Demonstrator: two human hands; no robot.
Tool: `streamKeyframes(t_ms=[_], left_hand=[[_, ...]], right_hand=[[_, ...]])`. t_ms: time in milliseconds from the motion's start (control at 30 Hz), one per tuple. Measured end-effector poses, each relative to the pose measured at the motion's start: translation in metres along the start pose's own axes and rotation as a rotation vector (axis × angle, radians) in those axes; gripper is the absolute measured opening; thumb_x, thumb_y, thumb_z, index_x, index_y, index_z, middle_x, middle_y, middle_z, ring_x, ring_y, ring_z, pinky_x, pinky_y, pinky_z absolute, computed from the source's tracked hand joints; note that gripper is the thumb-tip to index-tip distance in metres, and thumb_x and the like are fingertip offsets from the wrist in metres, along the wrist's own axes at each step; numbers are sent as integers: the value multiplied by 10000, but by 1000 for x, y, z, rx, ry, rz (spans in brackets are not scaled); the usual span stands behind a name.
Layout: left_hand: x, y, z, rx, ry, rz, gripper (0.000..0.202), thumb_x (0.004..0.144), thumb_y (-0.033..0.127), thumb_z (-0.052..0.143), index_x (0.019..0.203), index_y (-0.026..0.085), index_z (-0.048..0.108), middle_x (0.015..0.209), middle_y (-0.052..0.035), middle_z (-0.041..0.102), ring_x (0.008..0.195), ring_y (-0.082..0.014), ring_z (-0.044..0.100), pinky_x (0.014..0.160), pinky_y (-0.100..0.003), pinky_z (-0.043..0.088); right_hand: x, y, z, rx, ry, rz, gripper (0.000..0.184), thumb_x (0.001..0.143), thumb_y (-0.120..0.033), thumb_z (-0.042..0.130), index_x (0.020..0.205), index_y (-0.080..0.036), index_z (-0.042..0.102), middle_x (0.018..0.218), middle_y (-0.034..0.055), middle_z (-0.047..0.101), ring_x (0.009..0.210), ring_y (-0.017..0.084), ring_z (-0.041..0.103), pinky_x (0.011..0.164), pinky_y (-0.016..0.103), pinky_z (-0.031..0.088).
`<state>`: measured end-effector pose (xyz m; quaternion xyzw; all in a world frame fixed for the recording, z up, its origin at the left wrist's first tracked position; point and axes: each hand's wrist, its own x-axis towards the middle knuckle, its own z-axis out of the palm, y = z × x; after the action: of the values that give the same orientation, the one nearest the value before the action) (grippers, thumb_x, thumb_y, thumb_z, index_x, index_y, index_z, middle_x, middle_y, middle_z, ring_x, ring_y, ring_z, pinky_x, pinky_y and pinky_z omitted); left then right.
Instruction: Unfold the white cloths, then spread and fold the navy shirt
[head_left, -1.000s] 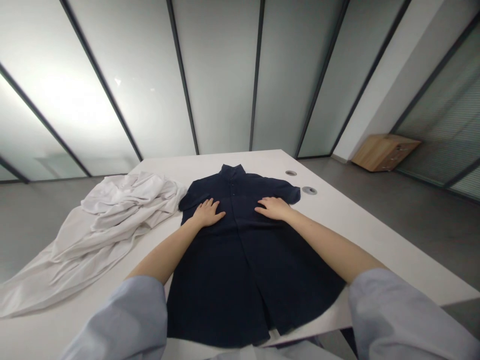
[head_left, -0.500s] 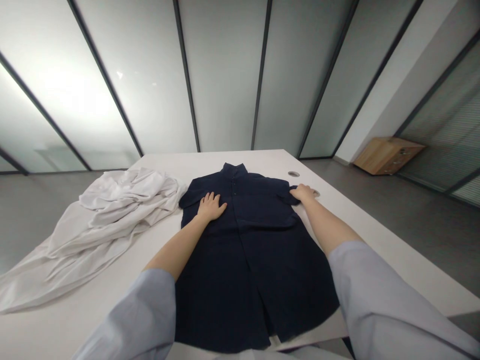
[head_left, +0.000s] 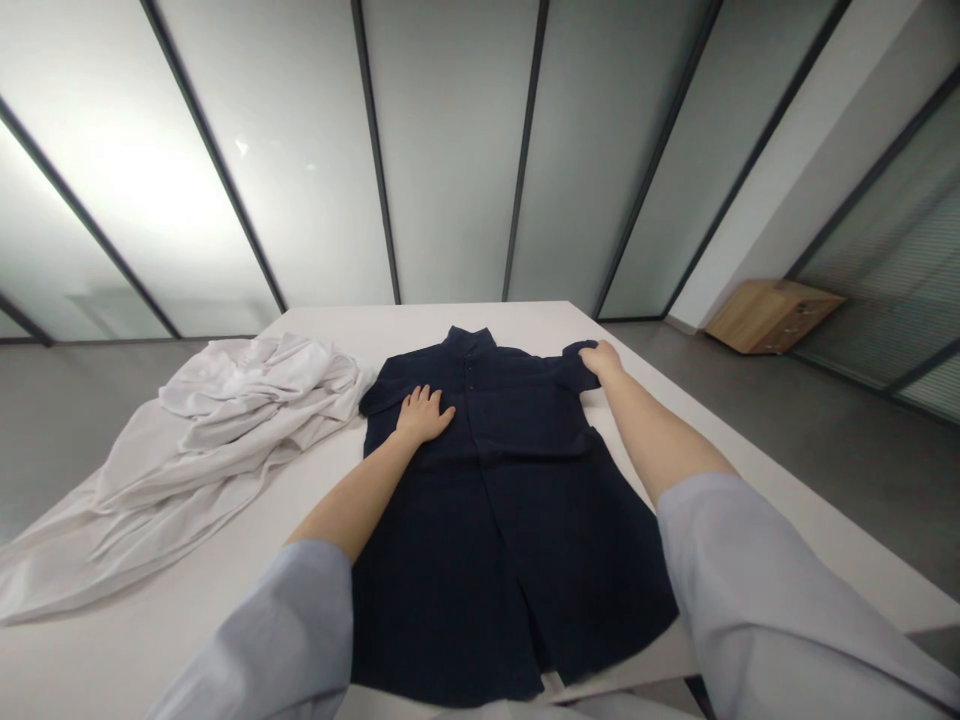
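Note:
A dark navy short-sleeved shirt [head_left: 480, 520] lies front up on the white table, its collar [head_left: 470, 342] away from me and its hem near my body. Flat on the chest of the shirt, left of the button line, rests my left hand [head_left: 424, 415] with fingers spread. My right hand [head_left: 602, 358] pinches the edge of the right-hand sleeve [head_left: 577, 370] and holds it out and slightly raised from the table. My fingertips there are partly hidden by the cloth.
Heaped white cloth [head_left: 255, 410] covers the left side of the table [head_left: 750, 500] and hangs over its edge. Frosted glass panels [head_left: 450, 150] stand behind the table. A wooden cabinet [head_left: 765, 315] sits on the floor at the far right.
My right hand has lifted the sleeve and moved it slightly away from me, so the sleeve is spread wider. My left hand has stayed in place on the shirt.

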<state>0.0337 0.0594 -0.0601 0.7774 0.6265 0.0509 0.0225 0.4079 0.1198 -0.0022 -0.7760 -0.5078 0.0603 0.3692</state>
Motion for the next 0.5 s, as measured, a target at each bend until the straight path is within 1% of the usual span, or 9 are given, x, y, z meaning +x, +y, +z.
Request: streamKeyframes(t_ms=[67, 133, 200, 233, 267, 300, 367, 433, 500], left_hand=[[0, -1, 1, 2, 9, 4, 677, 938, 573, 302, 1452, 145, 402, 1558, -154, 316, 1447, -317, 248, 1143, -448, 251], [0, -1, 2, 8, 23, 12, 671, 938, 572, 305, 1446, 147, 412, 1552, -154, 328, 1443, -319, 257, 1139, -453, 259], [0, -2, 3, 13, 34, 19, 664, 938, 570, 310, 1439, 150, 421, 1546, -153, 342, 1439, -321, 268, 1135, -456, 268], [0, -2, 3, 13, 35, 21, 660, 938, 569, 314, 1437, 151, 424, 1544, -152, 346, 1438, -320, 271, 1133, -455, 272], [-1, -2, 2, 12, 33, 22, 659, 938, 567, 316, 1436, 150, 425, 1543, -151, 347, 1438, -318, 272, 1133, -453, 273], [-1, -2, 2, 10, 31, 23, 659, 938, 566, 316, 1436, 149, 424, 1544, -151, 347, 1439, -315, 271, 1134, -449, 272], [-1, -1, 2, 11, 28, 24, 659, 938, 566, 313, 1438, 151, 421, 1545, -147, 346, 1440, -309, 269, 1136, -442, 270], [-1, -1, 2, 16, 29, 24, 661, 937, 567, 309, 1440, 152, 419, 1546, -146, 345, 1440, -308, 271, 1135, -440, 270], [-1, -1, 2, 23, 34, 26, 666, 938, 564, 308, 1439, 141, 421, 1542, -156, 348, 1437, -312, 276, 1131, -444, 275]], right_hand=[[-12, -21, 1, -144, 15, -66, 321, 787, -210, 600, 1090, -105, 619, 1058, 180, 664, 1006, 283, 619, 857, 381, 479], [-26, -41, 7, -208, -14, -240, 309, 778, -219, 628, 1079, -154, 616, 1102, 155, 661, 1005, 268, 623, 862, 371, 480], [-38, -57, 15, -111, -174, -447, 254, 800, -259, 634, 1042, -183, 624, 1028, 114, 693, 922, 233, 649, 828, 338, 496], [-41, -61, 20, -13, -257, -516, 236, 833, -295, 609, 1043, -189, 621, 966, 92, 707, 858, 210, 660, 797, 318, 506], [-43, -64, 24, 98, -312, -546, 241, 876, -335, 556, 1059, -190, 614, 902, 74, 715, 791, 189, 666, 763, 301, 514], [-42, -64, 28, 200, -322, -539, 274, 919, -367, 480, 1086, -187, 603, 856, 61, 716, 739, 175, 668, 734, 292, 520], [-39, -60, 34, 292, -231, -468, 360, 966, -383, 342, 1124, -176, 591, 859, 68, 722, 744, 177, 678, 739, 304, 528], [-39, -51, 40, 183, -168, -427, 398, 968, -386, 319, 1145, -176, 607, 997, 105, 723, 910, 210, 679, 841, 346, 513], [-45, -39, 46, -52, -253, -435, 430, 947, -428, 388, 1224, -182, 605, 1231, 139, 655, 1141, 254, 603, 976, 388, 447]])
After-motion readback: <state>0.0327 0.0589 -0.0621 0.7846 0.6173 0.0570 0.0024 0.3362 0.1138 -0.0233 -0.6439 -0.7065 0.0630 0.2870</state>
